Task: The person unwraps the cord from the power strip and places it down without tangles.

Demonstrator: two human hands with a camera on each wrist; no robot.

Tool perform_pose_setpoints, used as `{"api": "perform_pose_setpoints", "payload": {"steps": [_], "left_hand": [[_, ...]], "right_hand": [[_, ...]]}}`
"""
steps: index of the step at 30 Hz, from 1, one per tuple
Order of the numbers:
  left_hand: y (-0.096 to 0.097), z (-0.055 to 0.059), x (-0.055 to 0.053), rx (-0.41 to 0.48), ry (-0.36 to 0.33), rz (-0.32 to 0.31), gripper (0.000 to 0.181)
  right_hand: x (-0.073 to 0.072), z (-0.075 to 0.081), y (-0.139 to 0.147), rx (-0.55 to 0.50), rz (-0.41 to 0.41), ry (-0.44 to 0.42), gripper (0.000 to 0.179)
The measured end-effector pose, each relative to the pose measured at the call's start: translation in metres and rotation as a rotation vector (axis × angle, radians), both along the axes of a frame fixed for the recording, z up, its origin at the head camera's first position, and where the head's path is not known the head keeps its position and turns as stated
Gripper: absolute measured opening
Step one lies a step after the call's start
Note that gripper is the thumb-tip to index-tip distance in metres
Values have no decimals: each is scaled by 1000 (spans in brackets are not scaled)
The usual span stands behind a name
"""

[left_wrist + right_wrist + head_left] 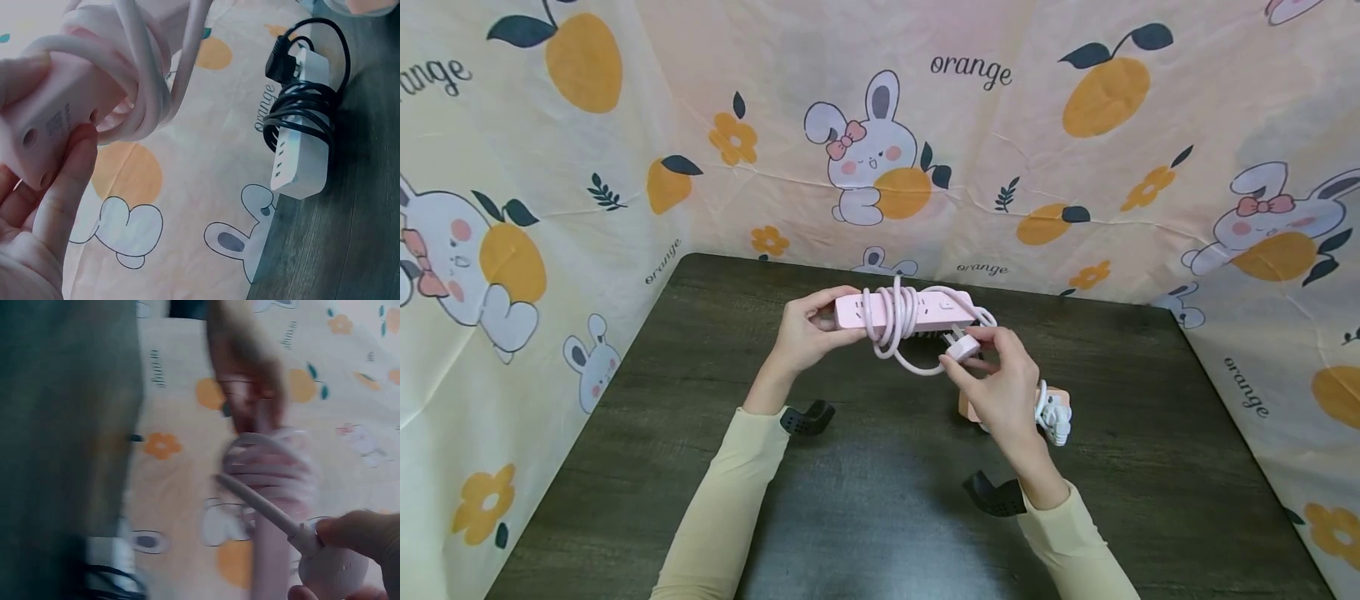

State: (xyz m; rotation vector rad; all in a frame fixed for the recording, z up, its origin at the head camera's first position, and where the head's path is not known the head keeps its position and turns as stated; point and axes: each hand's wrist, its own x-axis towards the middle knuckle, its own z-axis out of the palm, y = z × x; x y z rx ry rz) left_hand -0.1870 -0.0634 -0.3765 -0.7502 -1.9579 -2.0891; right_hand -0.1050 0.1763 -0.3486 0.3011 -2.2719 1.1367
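Note:
A pink power strip is held up over the dark table, its pale pink cord wound several times round its middle. My left hand grips the strip's left end, thumb and fingers on opposite faces; the left wrist view shows screw holes and a label on the pink strip's underside. With my right hand I pinch the pink plug at the cord's end, prongs pointing up toward the strip. In the right wrist view the plug sits between thumb and fingers.
Behind the held strip, a white power strip wrapped in black cord lies at the table's far side. An orange power strip with a white cord and plug lies near my right hand. Printed cloth hangs round the dark table.

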Motion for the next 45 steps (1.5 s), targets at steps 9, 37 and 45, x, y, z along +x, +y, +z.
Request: {"api": "perform_pose_setpoints", "payload": {"steps": [9, 37, 45], "left_hand": [[-6, 4, 5, 94, 4, -2, 48], [-13, 2, 7, 122, 21, -136, 48], [-14, -3, 5, 134, 20, -106, 49]], "right_hand": [[-5, -31, 11, -344, -56, -396, 39], [-54, 46, 76, -538, 220, 222, 40], [-8, 74, 63, -470, 261, 464, 34]]}}
